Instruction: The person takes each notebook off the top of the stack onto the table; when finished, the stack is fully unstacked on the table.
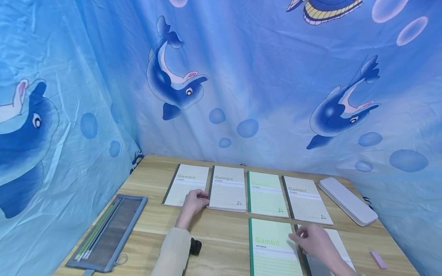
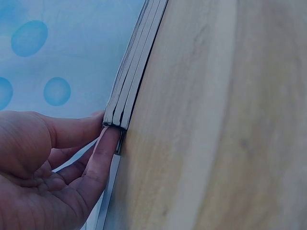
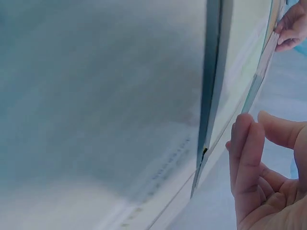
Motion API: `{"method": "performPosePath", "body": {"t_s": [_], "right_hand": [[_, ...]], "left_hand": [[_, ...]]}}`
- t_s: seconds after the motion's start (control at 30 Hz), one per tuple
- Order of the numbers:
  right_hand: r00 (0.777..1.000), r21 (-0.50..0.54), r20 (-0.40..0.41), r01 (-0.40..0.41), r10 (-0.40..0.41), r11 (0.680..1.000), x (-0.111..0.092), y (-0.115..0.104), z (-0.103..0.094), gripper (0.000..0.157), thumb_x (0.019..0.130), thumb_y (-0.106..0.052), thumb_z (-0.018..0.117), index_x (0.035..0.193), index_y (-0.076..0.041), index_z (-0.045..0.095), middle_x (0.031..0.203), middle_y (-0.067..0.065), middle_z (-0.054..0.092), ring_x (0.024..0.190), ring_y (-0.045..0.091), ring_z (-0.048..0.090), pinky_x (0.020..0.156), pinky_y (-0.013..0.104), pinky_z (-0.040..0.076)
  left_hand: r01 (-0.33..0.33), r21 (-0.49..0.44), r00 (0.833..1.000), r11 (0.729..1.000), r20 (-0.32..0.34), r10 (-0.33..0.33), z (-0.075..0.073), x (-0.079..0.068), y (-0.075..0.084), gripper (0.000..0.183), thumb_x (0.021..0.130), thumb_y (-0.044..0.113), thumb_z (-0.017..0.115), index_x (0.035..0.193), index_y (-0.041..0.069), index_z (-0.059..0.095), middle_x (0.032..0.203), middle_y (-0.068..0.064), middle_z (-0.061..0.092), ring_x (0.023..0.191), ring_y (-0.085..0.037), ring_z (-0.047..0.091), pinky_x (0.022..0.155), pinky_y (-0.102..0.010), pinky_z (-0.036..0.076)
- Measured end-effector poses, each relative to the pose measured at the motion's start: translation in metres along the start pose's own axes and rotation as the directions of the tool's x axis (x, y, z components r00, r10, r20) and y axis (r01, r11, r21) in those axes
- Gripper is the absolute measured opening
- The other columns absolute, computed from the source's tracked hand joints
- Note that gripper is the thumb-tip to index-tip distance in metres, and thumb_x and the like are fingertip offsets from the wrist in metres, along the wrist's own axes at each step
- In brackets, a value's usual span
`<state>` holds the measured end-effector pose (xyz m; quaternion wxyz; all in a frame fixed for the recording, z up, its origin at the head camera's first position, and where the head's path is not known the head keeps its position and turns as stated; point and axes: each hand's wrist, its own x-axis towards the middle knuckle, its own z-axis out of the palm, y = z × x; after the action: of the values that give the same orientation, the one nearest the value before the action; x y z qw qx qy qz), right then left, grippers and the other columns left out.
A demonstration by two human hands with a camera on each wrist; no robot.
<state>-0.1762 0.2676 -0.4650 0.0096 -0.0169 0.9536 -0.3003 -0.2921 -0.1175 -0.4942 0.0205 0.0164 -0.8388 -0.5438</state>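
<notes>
My left hand [image 1: 195, 201] is at the lower left corner of a white, dark-spined "Gambit" notebook [image 1: 228, 188], second from left in the back row. In the left wrist view, thumb and forefinger pinch the corner of a stack of notebooks [image 2: 136, 67]. My right hand [image 1: 312, 239], fingers bent and holding nothing, hovers over the front row between a green notebook [image 1: 272, 260] and a white, dark-spined notebook [image 1: 336, 241], which it partly hides. The thumb and fingertips stand slightly apart in the right wrist view.
The back row also has a white notebook [image 1: 191, 180] at left, a green notebook [image 1: 267, 195] and another white notebook [image 1: 307, 201]. A mesh pencil pouch [image 1: 121, 226] lies left; a pale case [image 1: 347, 201] and pink eraser [image 1: 378, 260] lie right. A curtain [image 1: 235, 76] hangs behind.
</notes>
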Motion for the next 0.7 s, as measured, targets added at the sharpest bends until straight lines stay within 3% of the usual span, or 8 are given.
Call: {"method": "performPosePath", "body": {"t_s": [0.17, 0.37, 0.53, 0.7], "right_hand": [[0.997, 0.046, 0.010, 0.072, -0.072, 0.996, 0.021, -0.008, 0.001, 0.023, 0.088, -0.027, 0.076, 0.086, -0.004, 0.071, 0.058, 0.000, 0.062, 0.049, 0.017, 0.061, 0.052, 0.029, 0.049], [0.998, 0.088, 0.008, 0.054, -0.055, 0.995, 0.049, -0.023, 0.005, 0.025, 0.089, -0.025, 0.075, 0.093, -0.001, 0.072, 0.063, 0.004, 0.064, 0.054, 0.020, 0.064, 0.049, 0.029, 0.050], [0.999, 0.165, 0.012, 0.040, -0.042, 0.986, 0.073, -0.036, 0.007, 0.028, 0.091, -0.025, 0.073, 0.099, 0.001, 0.072, 0.072, 0.006, 0.065, 0.063, 0.023, 0.068, 0.057, 0.034, 0.057], [0.999, 0.181, 0.029, 0.036, -0.042, 0.983, 0.093, -0.048, 0.010, 0.029, 0.092, -0.028, 0.072, 0.101, 0.000, 0.072, 0.074, 0.005, 0.065, 0.066, 0.024, 0.065, 0.059, 0.034, 0.053]], "left_hand": [[0.002, 0.019, 1.000, 1.000, 0.009, -0.002, -0.001, 0.000, -0.003, 0.025, 0.079, -0.008, 0.072, 0.104, -0.008, 0.068, 0.092, -0.015, 0.070, 0.085, -0.027, 0.067, 0.079, -0.039, 0.058], [0.006, 0.024, 1.000, 1.000, 0.008, -0.006, -0.001, 0.000, -0.005, 0.025, 0.080, -0.006, 0.072, 0.104, -0.008, 0.068, 0.093, -0.014, 0.070, 0.086, -0.027, 0.067, 0.080, -0.040, 0.057], [-0.002, 0.024, 1.000, 1.000, -0.001, 0.002, -0.002, 0.001, -0.003, 0.024, 0.079, -0.006, 0.073, 0.103, -0.008, 0.068, 0.092, -0.014, 0.070, 0.086, -0.028, 0.067, 0.081, -0.041, 0.056], [-0.014, 0.025, 1.000, 1.000, -0.005, 0.014, -0.002, 0.002, -0.001, 0.024, 0.078, -0.006, 0.074, 0.102, -0.008, 0.068, 0.092, -0.014, 0.070, 0.087, -0.028, 0.067, 0.084, -0.042, 0.055]]}}
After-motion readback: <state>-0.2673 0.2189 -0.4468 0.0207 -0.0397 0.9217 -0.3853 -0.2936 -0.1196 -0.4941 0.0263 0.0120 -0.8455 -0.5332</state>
